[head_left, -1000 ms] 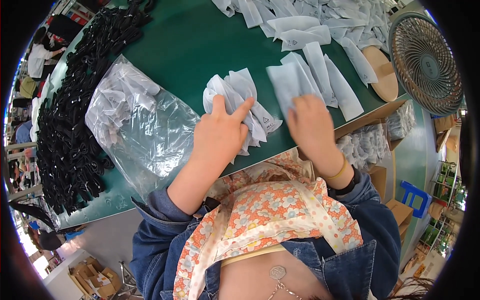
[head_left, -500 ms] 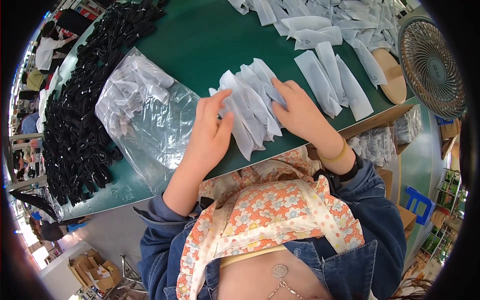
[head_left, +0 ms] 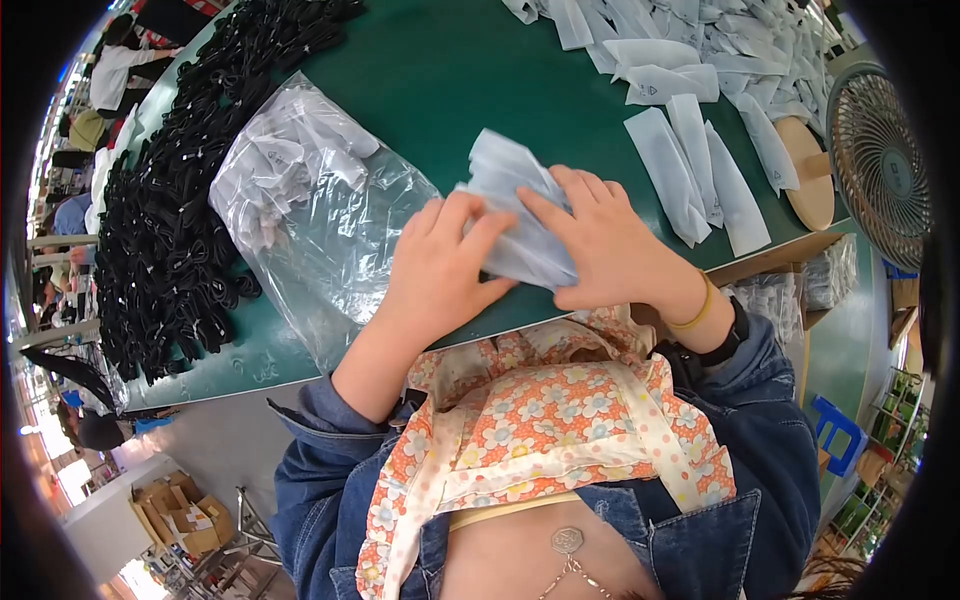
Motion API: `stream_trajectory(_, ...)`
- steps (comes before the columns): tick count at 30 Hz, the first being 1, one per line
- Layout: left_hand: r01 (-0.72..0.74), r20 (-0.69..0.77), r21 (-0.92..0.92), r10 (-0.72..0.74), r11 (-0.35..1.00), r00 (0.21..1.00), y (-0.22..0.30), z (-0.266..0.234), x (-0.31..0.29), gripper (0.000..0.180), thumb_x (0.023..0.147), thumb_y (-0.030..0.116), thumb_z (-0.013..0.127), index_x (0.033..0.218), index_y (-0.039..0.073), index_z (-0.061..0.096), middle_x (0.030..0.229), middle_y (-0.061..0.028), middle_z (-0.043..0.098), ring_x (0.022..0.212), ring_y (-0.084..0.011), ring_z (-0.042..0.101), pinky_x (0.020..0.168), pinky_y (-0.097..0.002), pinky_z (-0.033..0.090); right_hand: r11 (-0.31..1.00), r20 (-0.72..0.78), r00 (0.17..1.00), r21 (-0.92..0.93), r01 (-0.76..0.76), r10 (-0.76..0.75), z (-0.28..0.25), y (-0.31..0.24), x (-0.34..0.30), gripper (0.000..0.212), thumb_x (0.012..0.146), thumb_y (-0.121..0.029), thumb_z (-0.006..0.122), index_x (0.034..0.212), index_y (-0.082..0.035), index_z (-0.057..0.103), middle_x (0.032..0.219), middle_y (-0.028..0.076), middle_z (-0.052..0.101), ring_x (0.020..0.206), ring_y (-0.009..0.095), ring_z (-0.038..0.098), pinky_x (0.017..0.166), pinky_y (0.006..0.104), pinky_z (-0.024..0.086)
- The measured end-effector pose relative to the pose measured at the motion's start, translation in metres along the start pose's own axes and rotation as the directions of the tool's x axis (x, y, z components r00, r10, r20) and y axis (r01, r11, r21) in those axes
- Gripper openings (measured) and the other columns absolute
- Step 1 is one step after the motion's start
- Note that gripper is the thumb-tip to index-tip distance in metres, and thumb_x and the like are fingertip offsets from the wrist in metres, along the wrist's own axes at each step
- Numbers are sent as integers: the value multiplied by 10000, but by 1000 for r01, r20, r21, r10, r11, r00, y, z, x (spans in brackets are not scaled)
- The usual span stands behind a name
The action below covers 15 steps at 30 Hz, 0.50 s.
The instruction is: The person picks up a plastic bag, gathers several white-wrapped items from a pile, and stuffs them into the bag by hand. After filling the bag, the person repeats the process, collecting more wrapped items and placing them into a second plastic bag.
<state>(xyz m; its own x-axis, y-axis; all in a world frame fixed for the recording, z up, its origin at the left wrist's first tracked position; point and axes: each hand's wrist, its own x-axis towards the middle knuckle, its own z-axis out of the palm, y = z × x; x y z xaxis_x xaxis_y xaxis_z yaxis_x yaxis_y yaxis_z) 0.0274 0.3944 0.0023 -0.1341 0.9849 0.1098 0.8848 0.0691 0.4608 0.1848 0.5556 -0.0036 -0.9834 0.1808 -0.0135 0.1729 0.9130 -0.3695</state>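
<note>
A stack of long, frosted-white pouches (head_left: 515,165) lies at the near edge of the green table, squeezed together between my two hands. My left hand (head_left: 440,255) grips the stack's left side, thumb toward the table edge. On the opposite side my right hand (head_left: 605,240) presses in, with its fingers over the top pouches. What is inside the pouches cannot be made out. Just left of my left hand lies a large clear plastic bag (head_left: 340,235), with several similar pouches (head_left: 290,165) bunched in its far end.
Bundled black cords (head_left: 165,260) cover the table's left side. A few loose pouches (head_left: 690,175) lie to the right, and a big heap of them (head_left: 700,50) at the far right. A round fan (head_left: 885,150) stands on the right beside a wooden paddle-shaped piece (head_left: 805,180).
My hands have closed in from both sides, and the spread pouches are now pressed into one compact stack. The view has shifted slightly.
</note>
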Motion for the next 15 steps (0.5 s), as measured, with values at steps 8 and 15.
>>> stream_trajectory(8, -121, -3, -105, 122, 987, 993, -7, 31, 23, 985, 502, 319, 843, 1355, 71, 417, 1295, -239, 389, 1212, -445, 425, 1055, -563, 333, 981, 63, 981, 75, 179, -184, -15, 7, -25, 914, 508, -318, 749, 1364, -140, 483, 1443, 235, 299, 1275, 441, 337, 1032, 516, 279)
stream_trajectory(15, -161, -109, -246, 137, 956, 984, 1, 47, 15, 964, 528, 314, 830, 1350, 45, 406, 1293, -252, 382, 1231, -445, 409, 1040, -601, 323, 980, 17, 982, 76, 185, -187, -8, 14, -33, 870, 528, -356, 763, 1341, -173, 513, 1450, 230, 303, 1311, 443, 291, 1066, 533, 243)
